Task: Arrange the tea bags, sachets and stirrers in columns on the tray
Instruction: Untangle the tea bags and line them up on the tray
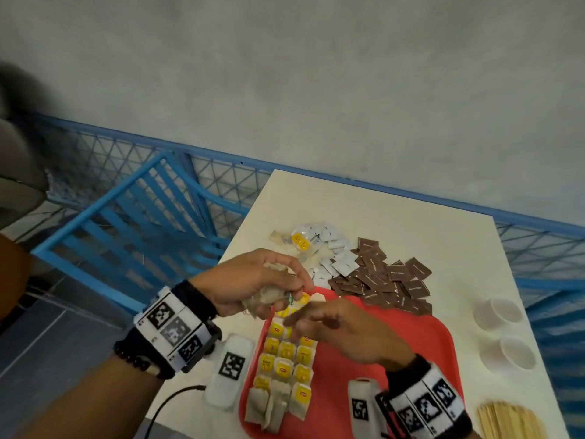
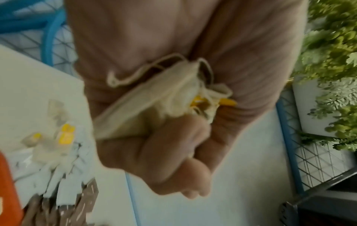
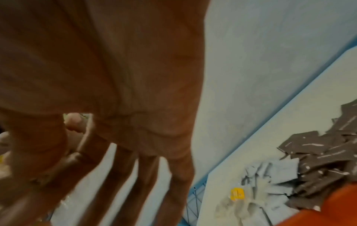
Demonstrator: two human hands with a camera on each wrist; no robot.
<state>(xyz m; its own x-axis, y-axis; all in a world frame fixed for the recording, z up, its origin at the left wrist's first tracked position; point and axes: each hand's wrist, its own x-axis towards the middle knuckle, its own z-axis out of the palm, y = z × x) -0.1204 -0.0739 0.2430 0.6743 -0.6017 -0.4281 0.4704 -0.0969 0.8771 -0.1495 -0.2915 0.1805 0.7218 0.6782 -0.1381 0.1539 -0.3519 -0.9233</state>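
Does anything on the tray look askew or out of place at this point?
Yes. At the near end of the tea bag columns on the red tray, a few tea bags lie tilted and overlapping, with no yellow tags showing, unlike the neat rows above. Left hand grips a crumpled bunch.

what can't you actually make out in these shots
- How many tea bags the left hand grips: bunched, blurred in left wrist view.
- Far end of tea bag columns on the red tray: right hand covers it, head view.
- Wooden stirrers: cut by frame edge.
- Print on brown sachets: too small.
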